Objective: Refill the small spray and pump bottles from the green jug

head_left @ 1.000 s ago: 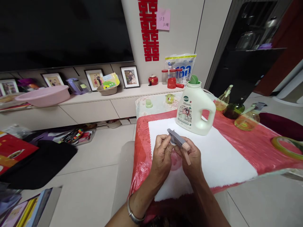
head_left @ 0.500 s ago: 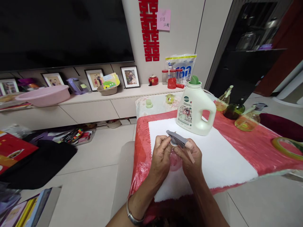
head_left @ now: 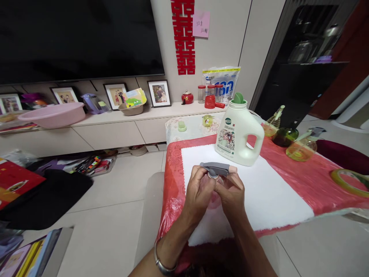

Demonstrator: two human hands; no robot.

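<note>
The fingers of the left hand (head_left: 197, 194) and right hand (head_left: 233, 194) are curled in a two-sided grip around a rounded, transparent, pink-tinted spray bottle (head_left: 213, 202), both thumbs at its near side. This bottle is in front of the large pale-green plastic jug (head_left: 239, 134), slightly to the jug's left; whether its base touches anything is hidden. Its grey plastic trigger head (head_left: 217, 168), pale pink at the right end, lies crosswise above the neck. A silver metal bangle (head_left: 162, 258) circles the left wrist.

Under the jug, and extending in front of it, lies a white scalloped-edged cloth (head_left: 271, 196) on a glossy red covering (head_left: 174, 171) over the bench (head_left: 191, 134). A bright-green plastic piece (head_left: 238, 98) sits in the jug's mouth. Right of the jug stand a squat dark-green bottle (head_left: 285, 137) and a clear spray bottle with orange-yellow liquid (head_left: 301, 151); farther right and nearer is a yellowish tape roll (head_left: 340, 183). Behind the jug's left side are a pale-green plastic cap (head_left: 181, 126) and a round yellow-green object (head_left: 206, 120).
</note>
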